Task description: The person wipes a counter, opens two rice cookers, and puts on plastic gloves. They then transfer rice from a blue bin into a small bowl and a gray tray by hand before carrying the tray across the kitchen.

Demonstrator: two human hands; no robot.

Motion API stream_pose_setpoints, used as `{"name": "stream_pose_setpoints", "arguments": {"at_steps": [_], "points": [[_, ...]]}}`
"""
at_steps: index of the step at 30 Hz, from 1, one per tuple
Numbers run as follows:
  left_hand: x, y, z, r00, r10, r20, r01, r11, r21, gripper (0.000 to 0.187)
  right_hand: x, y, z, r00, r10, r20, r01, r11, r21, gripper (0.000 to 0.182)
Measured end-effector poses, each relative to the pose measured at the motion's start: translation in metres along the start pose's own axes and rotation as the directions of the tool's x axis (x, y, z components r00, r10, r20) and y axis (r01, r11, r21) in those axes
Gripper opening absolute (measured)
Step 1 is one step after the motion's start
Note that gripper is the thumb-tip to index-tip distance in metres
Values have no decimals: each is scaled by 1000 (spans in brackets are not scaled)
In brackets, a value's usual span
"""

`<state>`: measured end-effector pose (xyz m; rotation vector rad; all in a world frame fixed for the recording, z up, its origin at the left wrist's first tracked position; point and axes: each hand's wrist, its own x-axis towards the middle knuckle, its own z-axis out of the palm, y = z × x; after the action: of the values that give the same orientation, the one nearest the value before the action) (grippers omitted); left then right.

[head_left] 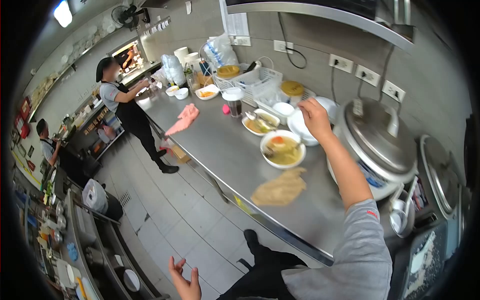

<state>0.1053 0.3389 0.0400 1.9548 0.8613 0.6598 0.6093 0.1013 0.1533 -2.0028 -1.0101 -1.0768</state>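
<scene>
Above the right part of the steel counter (220,150) my right hand (314,116) is raised over a white bowl (301,126), its fingers bent together; what they hold, if anything, is hidden. Low over the floor, my left hand (185,281) has its fingers apart and holds nothing. A white bowl of yellowish soup (284,151) with an orange piece stands left of my right forearm. Behind it sits a smaller bowl of food (260,123) with a spoon in it. A brown cloth (280,187) lies near the counter's front edge, and a pink cloth (185,119) farther left.
A large lidded cooker (375,145) stands at the right, beside hanging ladles. A dark drink (234,102), a white basket (260,82) and a dish (207,92) are along the back. One co-worker (122,100) stands at the counter's far end, another (52,150) at the left.
</scene>
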Motion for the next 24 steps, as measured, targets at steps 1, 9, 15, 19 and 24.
{"name": "stream_pose_setpoints", "arguments": {"at_steps": [1,9,15,19,24], "points": [[22,2,5,999,-43,6,43,999,27,67,11,21,30,995,98,-31,-98,995,19,9],[209,37,65,995,-67,71,60,993,101,65,59,197,169,821,525,-223,-545,838,-29,11],[307,20,124,964,-85,253,76,996,44,52,41,285,185,715,699,9,-653,672,-350,35],[384,6,171,924,18,381,5,998,-60,63,28,305,227,749,656,89,-533,678,-506,59],[478,18,192,876,151,458,-121,988,-93,57,18,295,258,725,689,13,-640,679,-360,58]]}}
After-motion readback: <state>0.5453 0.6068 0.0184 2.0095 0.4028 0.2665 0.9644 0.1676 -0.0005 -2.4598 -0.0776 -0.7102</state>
